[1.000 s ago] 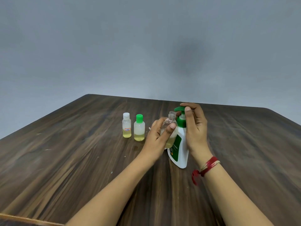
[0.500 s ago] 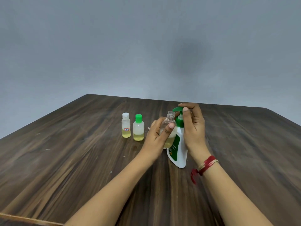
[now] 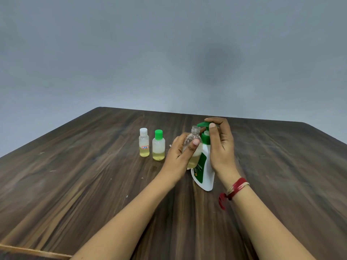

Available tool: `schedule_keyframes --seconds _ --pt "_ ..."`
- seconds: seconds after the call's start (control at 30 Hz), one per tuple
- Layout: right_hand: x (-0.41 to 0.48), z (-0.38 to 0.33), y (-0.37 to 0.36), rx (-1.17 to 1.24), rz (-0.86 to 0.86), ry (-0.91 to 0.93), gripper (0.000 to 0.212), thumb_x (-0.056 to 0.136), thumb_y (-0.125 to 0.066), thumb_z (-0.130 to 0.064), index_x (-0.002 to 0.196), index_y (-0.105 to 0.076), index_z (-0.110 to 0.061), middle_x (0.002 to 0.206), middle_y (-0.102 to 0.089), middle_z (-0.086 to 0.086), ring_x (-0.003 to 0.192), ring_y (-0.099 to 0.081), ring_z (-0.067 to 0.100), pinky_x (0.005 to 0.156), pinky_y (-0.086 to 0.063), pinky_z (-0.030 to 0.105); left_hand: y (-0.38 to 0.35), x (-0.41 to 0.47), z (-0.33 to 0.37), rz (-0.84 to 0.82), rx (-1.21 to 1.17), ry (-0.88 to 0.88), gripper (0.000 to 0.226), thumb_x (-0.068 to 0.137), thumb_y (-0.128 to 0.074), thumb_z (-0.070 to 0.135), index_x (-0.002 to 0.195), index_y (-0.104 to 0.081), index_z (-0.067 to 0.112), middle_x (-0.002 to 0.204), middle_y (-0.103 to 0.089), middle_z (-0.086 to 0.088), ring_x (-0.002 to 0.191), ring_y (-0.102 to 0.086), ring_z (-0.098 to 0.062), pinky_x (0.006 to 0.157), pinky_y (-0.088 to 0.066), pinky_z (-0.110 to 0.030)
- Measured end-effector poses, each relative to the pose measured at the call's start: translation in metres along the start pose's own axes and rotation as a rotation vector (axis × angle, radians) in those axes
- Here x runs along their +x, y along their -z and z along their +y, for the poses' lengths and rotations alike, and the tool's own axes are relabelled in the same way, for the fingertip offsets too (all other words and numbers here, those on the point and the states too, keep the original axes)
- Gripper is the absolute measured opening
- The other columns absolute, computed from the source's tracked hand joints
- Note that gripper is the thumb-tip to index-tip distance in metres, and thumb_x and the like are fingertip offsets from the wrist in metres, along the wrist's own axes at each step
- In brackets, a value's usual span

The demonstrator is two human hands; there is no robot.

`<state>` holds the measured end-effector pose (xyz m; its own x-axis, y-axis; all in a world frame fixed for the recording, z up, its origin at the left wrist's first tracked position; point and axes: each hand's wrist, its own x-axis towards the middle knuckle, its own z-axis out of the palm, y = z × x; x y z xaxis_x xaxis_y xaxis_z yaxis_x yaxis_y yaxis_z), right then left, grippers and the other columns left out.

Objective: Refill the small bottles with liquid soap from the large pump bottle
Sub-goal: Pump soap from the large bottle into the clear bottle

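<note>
A white pump bottle (image 3: 205, 177) with a green label and green pump head stands on the dark wooden table (image 3: 93, 175). My right hand (image 3: 220, 147) wraps its neck, fingers on top of the pump head. My left hand (image 3: 180, 152) holds a small clear uncapped bottle (image 3: 194, 139), partly filled with yellowish soap, its mouth just under the spout. Two capped small bottles stand to the left: one with a white cap (image 3: 144, 142) and one with a green cap (image 3: 158, 145), each with some yellow liquid at the bottom.
A grey wall rises behind the table's far edge. A red thread band (image 3: 232, 190) circles my right wrist. Small white specks lie on the wood in front of the bottles.
The pump head has risen a little under my right hand's fingers. My left hand keeps the small bottle at the spout; the capped bottles have not moved.
</note>
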<state>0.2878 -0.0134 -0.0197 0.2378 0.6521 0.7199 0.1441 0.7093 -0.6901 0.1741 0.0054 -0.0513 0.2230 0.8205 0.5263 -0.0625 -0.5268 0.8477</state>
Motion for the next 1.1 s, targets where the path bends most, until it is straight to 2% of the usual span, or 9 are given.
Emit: schedule_keyframes --seconds 0.2,0.47,0.63,0.8,0.93,1.0,1.1 --pt "0.0008 0.003 0.0005 -0.02 0.004 0.018 0.013 0.095 -0.044 -0.027 0.1 -0.056 -0.027 0.094 -0.062 0.006 0.086 -0.062 0.02 0.074 -0.051 0.027 -0.0008 0.0 0.0009 0.008 -0.015 -0.003 0.045 0.077 -0.052 0.076 0.097 -0.063 0.037 0.101 -0.063 -0.009 0.105 -0.057 -0.03 0.094 -0.043 -0.058" --pt "0.0007 0.0017 0.0012 -0.023 -0.014 -0.004 0.013 0.095 -0.043 -0.021 0.099 -0.055 -0.025 0.095 -0.061 0.01 0.084 -0.061 0.019 0.071 -0.051 0.024 -0.0008 -0.0008 0.0021 -0.003 -0.023 0.009 0.044 0.077 -0.053 0.076 0.098 -0.062 0.038 0.104 -0.062 -0.014 0.105 -0.058 -0.03 0.094 -0.044 -0.053" --pt "-0.0008 0.0029 0.001 -0.032 -0.008 0.027 0.014 0.096 -0.043 -0.032 0.103 -0.055 -0.028 0.099 -0.062 -0.001 0.09 -0.062 0.015 0.077 -0.051 0.022 -0.0001 -0.0015 0.002 -0.004 -0.02 0.007 0.047 0.078 -0.052 0.076 0.1 -0.063 0.035 0.105 -0.062 -0.013 0.108 -0.057 -0.03 0.096 -0.044 -0.055" --pt "0.0007 0.0028 -0.0003 0.001 -0.002 0.023 0.016 0.092 -0.046 -0.036 0.1 -0.057 -0.027 0.097 -0.062 0.002 0.087 -0.062 0.014 0.075 -0.051 0.023 0.0 -0.0019 0.0042 0.004 -0.031 0.008 0.044 0.077 -0.053 0.075 0.097 -0.063 0.037 0.104 -0.062 -0.013 0.104 -0.058 -0.03 0.093 -0.045 -0.052" --pt "-0.0001 0.0033 0.0015 0.016 -0.02 0.017 0.009 0.093 -0.047 -0.022 0.096 -0.055 -0.024 0.089 -0.06 -0.002 0.078 -0.06 0.004 0.069 -0.049 0.017 0.0002 -0.0016 0.0032 0.001 -0.016 0.007 0.047 0.076 -0.052 0.077 0.097 -0.062 0.035 0.097 -0.063 -0.008 0.1 -0.057 -0.03 0.089 -0.046 -0.051" --pt "-0.0006 0.0027 0.0024 0.01 -0.025 0.019 0.013 0.093 -0.043 -0.016 0.095 -0.055 -0.022 0.087 -0.059 -0.002 0.076 -0.059 0.001 0.067 -0.048 0.015 0.0003 -0.0016 0.0025 -0.002 -0.013 0.006 0.047 0.077 -0.053 0.076 0.097 -0.062 0.035 0.099 -0.063 -0.011 0.101 -0.058 -0.031 0.09 -0.046 -0.054" --pt "0.0002 0.0028 0.0025 0.011 -0.029 0.015 0.012 0.094 -0.044 -0.019 0.097 -0.055 -0.022 0.089 -0.06 0.0 0.078 -0.06 0.004 0.068 -0.048 0.017 -0.0001 -0.0018 0.002 -0.009 -0.005 0.007 0.043 0.077 -0.053 0.076 0.096 -0.062 0.038 0.101 -0.063 -0.011 0.105 -0.058 -0.033 0.093 -0.045 -0.058"
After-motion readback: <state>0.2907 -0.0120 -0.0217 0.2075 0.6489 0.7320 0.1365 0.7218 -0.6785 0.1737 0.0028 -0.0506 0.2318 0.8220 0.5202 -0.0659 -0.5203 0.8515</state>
